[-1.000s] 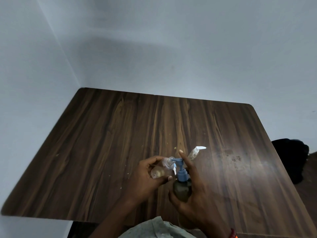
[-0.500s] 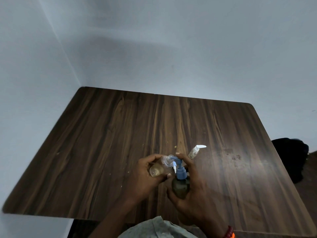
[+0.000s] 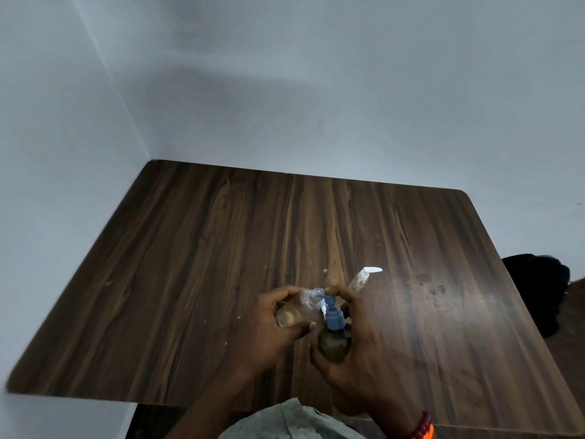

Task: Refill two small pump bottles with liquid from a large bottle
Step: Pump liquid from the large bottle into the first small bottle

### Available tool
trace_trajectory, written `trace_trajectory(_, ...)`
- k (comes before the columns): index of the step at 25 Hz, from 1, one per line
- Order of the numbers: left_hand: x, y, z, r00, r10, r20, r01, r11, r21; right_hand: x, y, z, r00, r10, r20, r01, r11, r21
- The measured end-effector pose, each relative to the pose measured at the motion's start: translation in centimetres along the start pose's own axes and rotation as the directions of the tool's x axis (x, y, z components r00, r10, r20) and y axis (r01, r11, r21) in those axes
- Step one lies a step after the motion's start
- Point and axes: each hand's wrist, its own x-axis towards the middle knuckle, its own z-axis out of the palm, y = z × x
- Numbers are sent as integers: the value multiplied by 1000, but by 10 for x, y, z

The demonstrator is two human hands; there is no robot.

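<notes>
Above table (image 3: 190, 280), hands gripping two bottles

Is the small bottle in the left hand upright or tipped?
Tipped. The small clear bottle lies slanted in the left hand, its open neck against the blue pump spout.

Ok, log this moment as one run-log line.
left hand: holds tilted small clear bottle | right hand: grips large bottle, finger on blue pump | second small bottle: on table
</notes>
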Motion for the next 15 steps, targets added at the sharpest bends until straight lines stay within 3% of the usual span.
trace_trajectory(4, 1, 2, -3, 999, 27, -22, -27, 1000, -16, 1, 2, -3, 994, -12, 113, 11, 1000, 13)
trace_trajectory(11, 1, 2, -2, 1000, 1, 21, 0, 1000, -27, 0, 1, 1, 999, -3, -42, 2, 1000, -25)
trace_trajectory(15, 3, 3, -6, 1000, 31, -6, -31, 999, -39, 3, 3, 0, 997, 4, 72, -5, 1000, 23)
